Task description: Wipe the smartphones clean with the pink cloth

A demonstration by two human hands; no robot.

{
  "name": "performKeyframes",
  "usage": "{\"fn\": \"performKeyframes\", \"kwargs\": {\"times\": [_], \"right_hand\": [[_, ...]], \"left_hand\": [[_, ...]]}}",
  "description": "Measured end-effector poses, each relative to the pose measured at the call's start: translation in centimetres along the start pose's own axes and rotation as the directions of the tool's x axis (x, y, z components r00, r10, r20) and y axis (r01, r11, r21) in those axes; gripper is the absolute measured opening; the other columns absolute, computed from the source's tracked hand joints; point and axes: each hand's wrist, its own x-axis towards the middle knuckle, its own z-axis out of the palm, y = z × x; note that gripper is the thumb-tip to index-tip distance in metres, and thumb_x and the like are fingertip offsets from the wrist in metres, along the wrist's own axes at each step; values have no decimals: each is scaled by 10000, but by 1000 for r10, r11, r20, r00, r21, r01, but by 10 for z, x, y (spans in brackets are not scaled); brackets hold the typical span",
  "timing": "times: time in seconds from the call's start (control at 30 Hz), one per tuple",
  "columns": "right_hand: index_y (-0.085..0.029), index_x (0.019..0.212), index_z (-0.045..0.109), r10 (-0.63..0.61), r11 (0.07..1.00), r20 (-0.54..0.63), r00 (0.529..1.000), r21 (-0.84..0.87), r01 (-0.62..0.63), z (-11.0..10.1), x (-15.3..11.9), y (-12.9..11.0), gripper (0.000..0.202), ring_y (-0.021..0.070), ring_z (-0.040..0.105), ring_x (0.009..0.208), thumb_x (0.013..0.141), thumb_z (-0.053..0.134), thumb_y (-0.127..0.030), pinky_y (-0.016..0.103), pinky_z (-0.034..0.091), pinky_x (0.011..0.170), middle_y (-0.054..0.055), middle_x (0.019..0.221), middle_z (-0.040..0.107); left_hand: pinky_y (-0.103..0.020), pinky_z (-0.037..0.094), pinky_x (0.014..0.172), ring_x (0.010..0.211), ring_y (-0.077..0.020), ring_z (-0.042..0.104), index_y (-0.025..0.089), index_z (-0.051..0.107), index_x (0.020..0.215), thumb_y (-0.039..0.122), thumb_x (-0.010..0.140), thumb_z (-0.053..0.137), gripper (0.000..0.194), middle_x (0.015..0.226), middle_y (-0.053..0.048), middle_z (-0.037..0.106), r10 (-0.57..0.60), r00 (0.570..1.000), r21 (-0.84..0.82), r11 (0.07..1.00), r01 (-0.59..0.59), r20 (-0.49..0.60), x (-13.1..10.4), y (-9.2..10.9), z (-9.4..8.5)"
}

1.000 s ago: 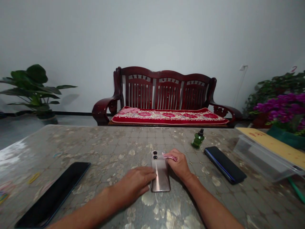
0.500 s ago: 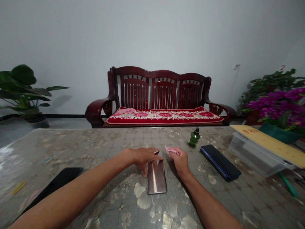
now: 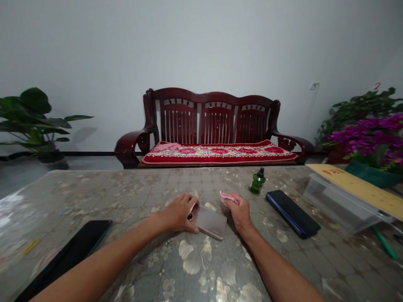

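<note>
Near the middle of the table, my left hand [image 3: 181, 213] grips one end of a pinkish-grey smartphone [image 3: 211, 221], thumb on the near edge and fingers round the far one. The phone lies roughly crosswise, its back with a round camera lens facing up; whether it rests fully on the table I cannot tell. A folded pink cloth [image 3: 229, 197] is pinched in my right hand [image 3: 240, 213], just right of the phone and apart from it. Beyond that hand stands a small green bottle [image 3: 257, 182] with a black cap.
On the patterned table [image 3: 135, 260], a dark phone [image 3: 292, 214] lies to the right, beside a clear plastic box [image 3: 333, 205] under a yellow board [image 3: 355, 184]. Another dark phone [image 3: 75, 247] and a yellow band [image 3: 31, 246] lie left. A wooden bench [image 3: 217, 98] stands behind.
The phone has turned from lengthwise to crosswise, and my left hand has closed round its left end. My right hand with the cloth has hardly moved.
</note>
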Motion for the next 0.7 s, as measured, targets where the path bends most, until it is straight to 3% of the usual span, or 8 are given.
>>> {"fn": "performKeyframes", "kwargs": {"times": [0.1, 0.2, 0.3, 0.4, 0.5, 0.63, 0.7], "right_hand": [[-210, 810, 801, -32, 999, 37, 999, -43, 33, 0, 0, -1, 196, 194, 646, 740, 723, 651, -303, 303, 509, 700, 35, 763, 718], [-207, 874, 801, -116, 979, 133, 984, -152, 136, 0, -3, -6, 211, 185, 642, 753, 783, 621, -266, 291, 502, 705, 46, 803, 713], [-226, 960, 795, -194, 899, 268, 944, -336, 280, -1, -10, -16, 286, 163, 624, 752, 816, 560, -148, 263, 474, 705, 35, 821, 687], [-244, 984, 783, -209, 733, 407, 889, -536, 418, -2, -18, -27, 352, 173, 601, 806, 795, 549, -60, 260, 444, 730, 31, 821, 655], [-238, 944, 766, -173, 565, 531, 830, -637, 525, -2, -25, -38, 264, 201, 571, 853, 818, 591, -86, 282, 418, 744, 48, 846, 644], [-223, 925, 732, -120, 507, 618, 777, -635, 583, 5, -35, -51, 182, 207, 553, 874, 856, 596, -122, 301, 393, 758, 55, 898, 649], [-218, 967, 713, -124, 508, 675, 728, -587, 631, 11, -40, -55, 196, 207, 546, 899, 864, 582, -116, 305, 388, 777, 55, 945, 652]], "left_hand": [[-450, 460, 958, 1097, -351, 569, 167, 618, 1107, 558, 710, 792, 584, 1135, -141, 613, -199, 974, 29, 979, 203, -108, -19, 15, 9], [-481, 454, 951, 1089, -373, 558, 138, 638, 1085, 545, 774, 740, 523, 1114, -166, 615, -281, 945, 31, 957, 290, -170, -32, 24, 15], [-475, 442, 1001, 1145, -361, 542, 146, 586, 1268, 458, 761, 771, 624, 1216, -162, 602, -244, 957, -67, 970, 236, -156, -44, 16, 18], [-458, 418, 1065, 1235, -334, 516, 189, 498, 1396, 366, 759, 773, 715, 1352, -149, 562, -168, 975, -193, 971, 139, -145, -55, -4, 23], [-461, 385, 1114, 1297, -311, 488, 249, 478, 1420, 363, 800, 741, 683, 1416, -115, 548, -71, 980, -292, 956, 13, -188, -63, -23, 31], [-473, 388, 1115, 1286, -309, 503, 256, 501, 1412, 382, 816, 739, 653, 1402, -101, 573, -69, 967, -368, 929, -27, -244, -65, -34, 39], [-477, 402, 1098, 1255, -307, 522, 256, 511, 1406, 397, 815, 746, 652, 1369, -97, 597, -70, 961, -384, 923, -40, -269, -64, -36, 40]]}}
